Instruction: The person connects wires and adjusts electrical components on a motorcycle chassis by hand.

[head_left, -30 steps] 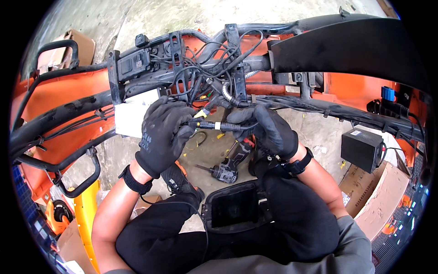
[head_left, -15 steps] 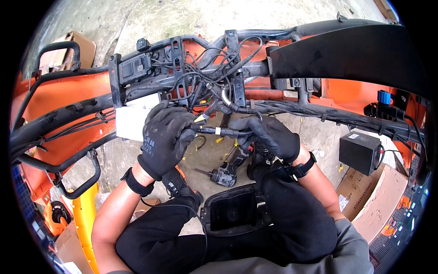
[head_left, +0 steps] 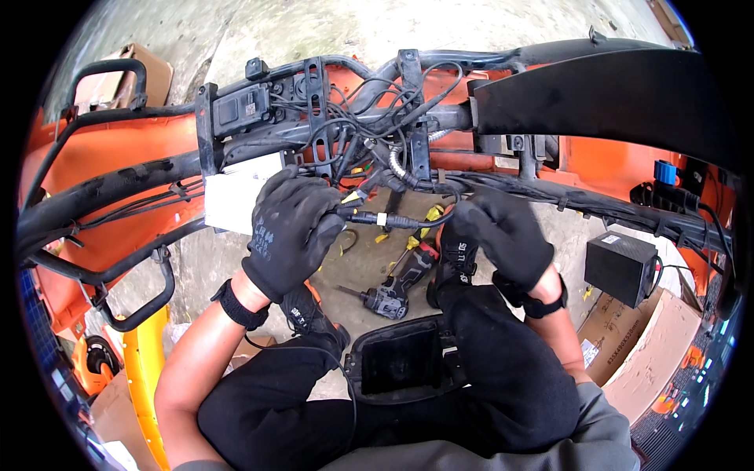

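My left hand [head_left: 289,234], in a black work glove, pinches one end of a black cable connector [head_left: 399,222] with a white band round it. From the connector's other end the cable curves up toward the frame. My right hand [head_left: 509,237], also gloved, is off the connector, its fingertips beside that curve of cable; motion blurs the fingers, so their grip does not show clearly. Behind my hands, a tangle of black wires [head_left: 365,118] and a ribbed grey conduit [head_left: 397,161] hang on the black tubular frame [head_left: 169,169]. A white sheet [head_left: 236,200] is partly behind my left hand.
Below my hands a cordless power tool [head_left: 389,292] lies on the concrete beside a yellow-handled tool [head_left: 412,245]. A black tray-like part [head_left: 400,365] is between my legs. At right, a black box [head_left: 620,267] stands by an open carton [head_left: 656,345]. Orange panels [head_left: 133,145] flank the frame.
My right hand has come off the connector and moved right, uncovering its end and the curved cable. My left hand still grips the other end. The view has shifted slightly.
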